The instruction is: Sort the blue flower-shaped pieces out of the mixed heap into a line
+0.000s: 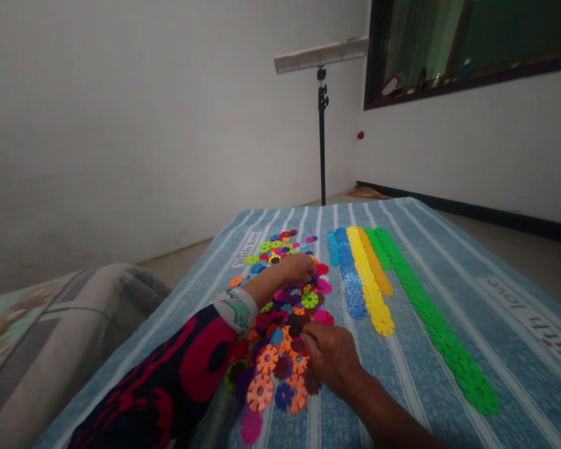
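A loose heap of snowflake-shaped plastic discs [259, 393] in many colours lies on the striped cloth. My left hand [299, 269] reaches into the far part of the heap with its fingers curled together. Whatever is in those fingers is hidden. Nearer to me, my right hand [333, 354] is at the heap's right side, fingers bent and pressed together. A dark brown disc [297, 324] shows right at its fingertips; I cannot tell whether it is gripped. Between the hands lies a lime-green disc [310, 300].
Right of the heap, overlapping discs form rows: blue [354, 290], yellow [371, 287], orange-yellow [379, 274] and long green [437, 312]. The blue striped cloth [472, 324] covers the table. A grey cloth-covered form [98, 330] stands at left, a light stand [322, 143] behind.
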Demonstrator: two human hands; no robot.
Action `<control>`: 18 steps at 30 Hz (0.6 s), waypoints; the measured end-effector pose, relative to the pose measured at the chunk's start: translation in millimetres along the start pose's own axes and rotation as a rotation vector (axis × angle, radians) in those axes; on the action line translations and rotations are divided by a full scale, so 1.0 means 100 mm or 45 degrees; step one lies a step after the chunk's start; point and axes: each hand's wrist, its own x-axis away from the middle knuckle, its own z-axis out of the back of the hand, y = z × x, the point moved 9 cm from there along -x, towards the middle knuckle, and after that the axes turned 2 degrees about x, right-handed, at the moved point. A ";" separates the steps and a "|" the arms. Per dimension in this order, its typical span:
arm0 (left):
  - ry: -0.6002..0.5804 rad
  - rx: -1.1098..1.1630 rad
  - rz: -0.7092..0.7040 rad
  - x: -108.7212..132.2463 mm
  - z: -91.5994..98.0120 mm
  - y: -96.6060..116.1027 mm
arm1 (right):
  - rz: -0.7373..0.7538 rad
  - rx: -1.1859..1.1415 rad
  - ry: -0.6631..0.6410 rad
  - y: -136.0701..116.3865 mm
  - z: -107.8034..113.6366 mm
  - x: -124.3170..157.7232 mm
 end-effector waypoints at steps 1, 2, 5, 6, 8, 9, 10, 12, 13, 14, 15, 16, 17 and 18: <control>0.000 0.027 0.001 0.04 -0.06 -0.02 | -0.003 -0.013 -0.001 0.00 0.00 0.00; 0.004 0.059 -0.003 0.08 -0.11 -0.02 | -0.005 -0.028 -0.006 0.00 0.00 0.01; 0.041 0.154 -0.009 0.17 -0.22 -0.03 | -0.010 -0.067 -0.021 0.00 0.01 0.01; 0.055 0.179 0.005 0.19 -0.25 -0.04 | -0.015 -0.072 -0.024 0.00 0.01 0.01; 0.071 0.235 0.065 0.22 -0.28 -0.10 | -0.020 -0.067 -0.024 0.01 0.02 0.02; 0.069 0.269 0.097 0.23 -0.30 -0.12 | -0.020 -0.062 -0.023 0.01 0.02 0.02; 0.064 0.303 0.126 0.24 -0.31 -0.14 | -0.017 -0.059 -0.022 0.01 0.02 0.02; 0.056 0.366 0.165 0.25 -0.32 -0.16 | -0.014 -0.061 -0.021 0.01 0.01 0.01; 0.053 0.391 0.181 0.25 -0.32 -0.17 | -0.017 -0.067 -0.020 0.01 0.01 0.01; 0.047 0.412 0.199 0.24 -0.33 -0.18 | -0.021 -0.073 -0.019 0.01 0.01 0.01; 0.036 0.435 0.221 0.24 -0.34 -0.19 | -0.025 -0.077 -0.018 0.02 0.01 0.01; 0.019 0.461 0.244 0.23 -0.36 -0.20 | -0.029 -0.078 -0.018 0.02 0.02 0.01; 0.004 0.492 0.268 0.22 -0.38 -0.22 | -0.030 -0.076 -0.020 0.01 0.02 0.01; -0.005 0.531 0.294 0.22 -0.41 -0.24 | -0.030 -0.071 -0.023 0.01 0.02 0.01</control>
